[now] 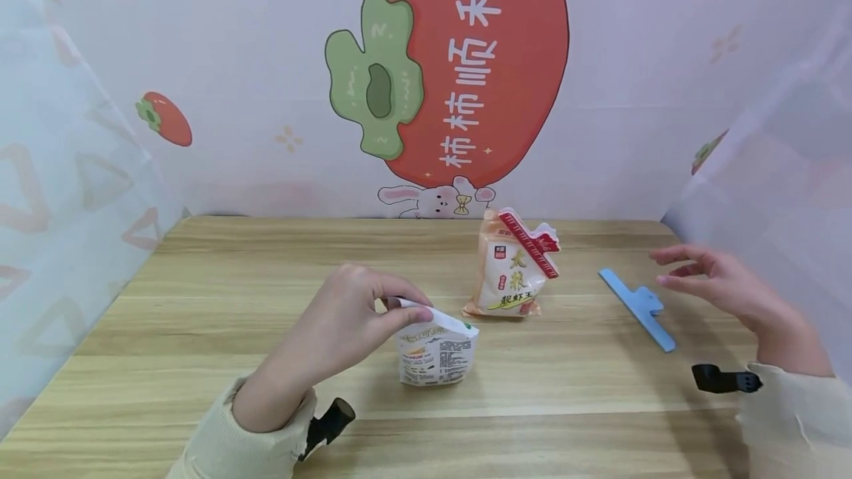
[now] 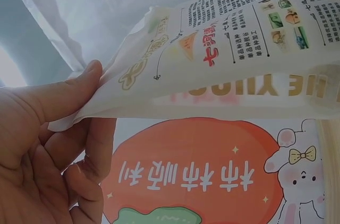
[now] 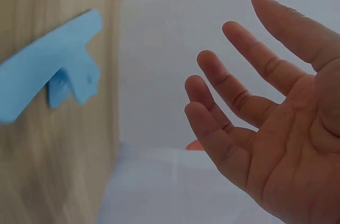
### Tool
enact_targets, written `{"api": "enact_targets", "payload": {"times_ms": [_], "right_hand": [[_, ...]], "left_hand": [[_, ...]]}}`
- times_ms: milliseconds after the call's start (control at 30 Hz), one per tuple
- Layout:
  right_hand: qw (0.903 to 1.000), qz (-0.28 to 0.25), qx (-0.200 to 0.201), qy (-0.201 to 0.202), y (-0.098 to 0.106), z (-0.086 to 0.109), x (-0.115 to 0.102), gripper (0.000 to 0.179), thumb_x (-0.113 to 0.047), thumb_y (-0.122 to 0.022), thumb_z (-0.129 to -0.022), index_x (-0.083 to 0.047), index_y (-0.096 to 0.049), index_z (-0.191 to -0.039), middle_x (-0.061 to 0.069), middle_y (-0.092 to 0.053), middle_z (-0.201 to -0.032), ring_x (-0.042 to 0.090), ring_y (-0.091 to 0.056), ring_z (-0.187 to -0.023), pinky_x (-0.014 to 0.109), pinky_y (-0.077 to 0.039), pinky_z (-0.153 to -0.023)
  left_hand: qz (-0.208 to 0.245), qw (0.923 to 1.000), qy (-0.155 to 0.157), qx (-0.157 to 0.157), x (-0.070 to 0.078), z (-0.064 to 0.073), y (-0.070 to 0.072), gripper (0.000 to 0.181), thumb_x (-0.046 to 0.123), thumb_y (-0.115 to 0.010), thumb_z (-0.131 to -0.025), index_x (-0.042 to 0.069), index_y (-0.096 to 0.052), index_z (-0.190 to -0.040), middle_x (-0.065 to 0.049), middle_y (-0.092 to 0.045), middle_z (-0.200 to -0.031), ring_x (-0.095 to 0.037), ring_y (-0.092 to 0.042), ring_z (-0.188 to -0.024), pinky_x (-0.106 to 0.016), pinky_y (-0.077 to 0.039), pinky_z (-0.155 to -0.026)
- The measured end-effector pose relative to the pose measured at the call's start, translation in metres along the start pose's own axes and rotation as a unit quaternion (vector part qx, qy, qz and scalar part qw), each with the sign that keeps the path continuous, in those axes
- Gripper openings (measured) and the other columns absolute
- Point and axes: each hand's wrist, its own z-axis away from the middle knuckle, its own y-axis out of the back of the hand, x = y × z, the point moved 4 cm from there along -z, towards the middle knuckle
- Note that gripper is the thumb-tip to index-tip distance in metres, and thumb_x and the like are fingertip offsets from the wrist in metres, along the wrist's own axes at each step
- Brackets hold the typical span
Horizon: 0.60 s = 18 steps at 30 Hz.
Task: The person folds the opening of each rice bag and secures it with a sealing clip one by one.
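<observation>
My left hand (image 1: 356,313) pinches the top edge of a white printed food bag (image 1: 435,357), thumb on the near side and fingers behind. The bag stands upright on the table, its top folded over at a slant. In the left wrist view the thumb presses the corner of the bag (image 2: 223,38), which shows printed text and small pictures. At the right, my right hand (image 1: 732,287) hovers with fingers loosely spread and holds nothing. Close beside it a light blue bag clip (image 1: 639,309) lies on the table; the right wrist view shows this clip (image 3: 53,59) beyond the fingertips.
An orange-and-white food bag (image 1: 509,276) stands behind, with a red piano-patterned clip (image 1: 529,242) across its top corner. The wooden table (image 1: 266,272) meets a printed cloth backdrop (image 1: 246,131) at the back, with pale cloth at both sides.
</observation>
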Motion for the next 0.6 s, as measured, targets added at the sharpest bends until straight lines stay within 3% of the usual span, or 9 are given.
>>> {"api": "enact_targets", "payload": {"times_ms": [200, 333, 433, 600], "right_hand": [[0.9987, 0.020, -0.041, -0.022, -0.003, -0.004, 0.018, 0.048, -0.024, -0.065, -0.097, 0.000, -0.051, -0.137, -0.037, -0.048, -0.111, -0.013, -0.054, -0.092, 0.016, -0.049, -0.074], [0.9970, 0.036, -0.060, -0.034, -0.009, -0.008, 0.027, 0.053, -0.026, -0.066, -0.097, 0.002, -0.050, -0.138, -0.004, -0.060, -0.123, 0.000, -0.058, -0.097, 0.019, -0.050, -0.075], [0.9959, 0.040, -0.075, -0.030, -0.013, -0.010, 0.030, 0.052, -0.024, -0.066, -0.096, 0.004, -0.051, -0.137, 0.023, -0.055, -0.132, 0.018, -0.059, -0.104, 0.021, -0.050, -0.074], [0.9937, 0.048, -0.097, -0.029, -0.016, -0.012, 0.033, 0.052, -0.021, -0.067, -0.095, 0.007, -0.051, -0.135, 0.031, -0.052, -0.130, 0.035, -0.059, -0.107, 0.026, -0.050, -0.074]], "left_hand": [[0.001, 1.0000, 0.000, 0.001, 0.000, 0.000, 0.000, 0.005, 0.022, -0.080, -0.083, 0.019, -0.080, -0.087, 0.010, -0.073, -0.072, 0.001, -0.055, -0.063, -0.021, -0.041, -0.053], [-0.004, 1.0000, -0.001, 0.004, 0.000, 0.000, 0.000, 0.005, 0.022, -0.080, -0.083, 0.019, -0.081, -0.087, 0.012, -0.072, -0.072, 0.002, -0.056, -0.064, -0.021, -0.042, -0.053], [-0.004, 1.0000, 0.000, 0.004, -0.001, 0.000, 0.000, 0.005, 0.023, -0.080, -0.083, 0.020, -0.081, -0.087, 0.013, -0.072, -0.073, 0.002, -0.056, -0.064, -0.021, -0.041, -0.053], [-0.002, 1.0000, -0.002, 0.002, -0.002, -0.001, 0.000, 0.006, 0.024, -0.080, -0.084, 0.020, -0.081, -0.088, 0.013, -0.072, -0.072, 0.001, -0.056, -0.064, -0.021, -0.040, -0.052]]}}
